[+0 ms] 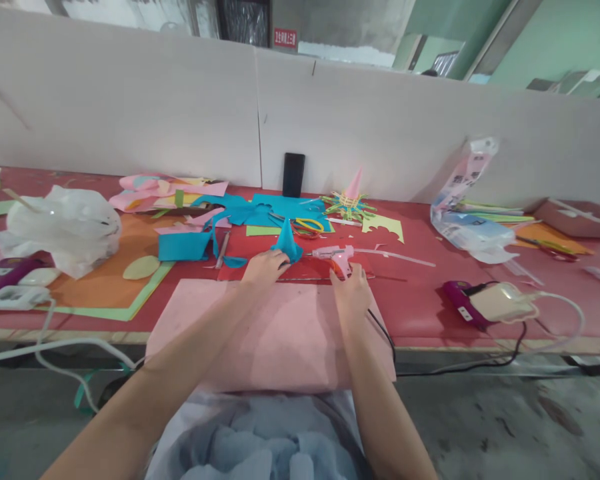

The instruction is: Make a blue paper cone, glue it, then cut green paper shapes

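My left hand (265, 268) has its fingers closed at the lower left edge of a blue paper cone (287, 241), which stands point up with a flared base. My right hand (349, 285) is wrapped around the handle of a pink hot glue gun (334, 252). The gun's nozzle points left at the cone, close to its base; whether they touch I cannot tell. A long clear glue stick (405, 257) trails from the back of the gun. Beneath both lies a red sheet (310, 272). Behind the cone are scissors with yellow handles (309, 225).
A pink sheet (260, 333) covers the table's front edge. A pink cone with fringed paper strips (353, 197) stands behind. Blue paper scraps (183, 247), a white plastic bag (65, 223) and a black phone (293, 175) lie around. A power strip (465, 303) with cables sits right.
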Action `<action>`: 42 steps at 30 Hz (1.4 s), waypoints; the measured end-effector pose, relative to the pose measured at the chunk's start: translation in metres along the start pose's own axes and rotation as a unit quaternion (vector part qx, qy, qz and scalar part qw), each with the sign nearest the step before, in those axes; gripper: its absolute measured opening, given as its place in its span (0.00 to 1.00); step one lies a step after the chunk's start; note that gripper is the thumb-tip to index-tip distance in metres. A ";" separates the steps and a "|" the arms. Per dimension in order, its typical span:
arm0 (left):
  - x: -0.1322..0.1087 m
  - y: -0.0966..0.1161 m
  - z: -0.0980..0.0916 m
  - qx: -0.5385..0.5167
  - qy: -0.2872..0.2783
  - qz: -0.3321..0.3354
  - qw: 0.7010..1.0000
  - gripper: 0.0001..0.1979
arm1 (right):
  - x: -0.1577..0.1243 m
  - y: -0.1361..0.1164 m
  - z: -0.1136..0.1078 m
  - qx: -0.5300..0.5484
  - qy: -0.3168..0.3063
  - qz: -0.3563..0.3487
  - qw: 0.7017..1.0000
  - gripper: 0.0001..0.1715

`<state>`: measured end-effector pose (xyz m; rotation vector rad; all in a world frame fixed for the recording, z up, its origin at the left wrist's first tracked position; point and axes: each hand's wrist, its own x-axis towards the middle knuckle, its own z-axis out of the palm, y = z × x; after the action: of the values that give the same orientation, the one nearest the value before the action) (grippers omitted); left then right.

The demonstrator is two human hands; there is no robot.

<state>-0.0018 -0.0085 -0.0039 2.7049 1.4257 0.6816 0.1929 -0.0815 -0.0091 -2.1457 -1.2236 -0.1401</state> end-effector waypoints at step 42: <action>0.016 0.026 -0.010 0.149 -0.114 0.059 0.980 0.18 | 0.001 0.004 -0.007 0.027 -0.014 0.058 0.998 0.26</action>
<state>0.0226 -0.0130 0.0164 2.9884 1.4207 0.1569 0.1987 -0.0862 -0.0053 -2.1727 -1.1025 -0.0273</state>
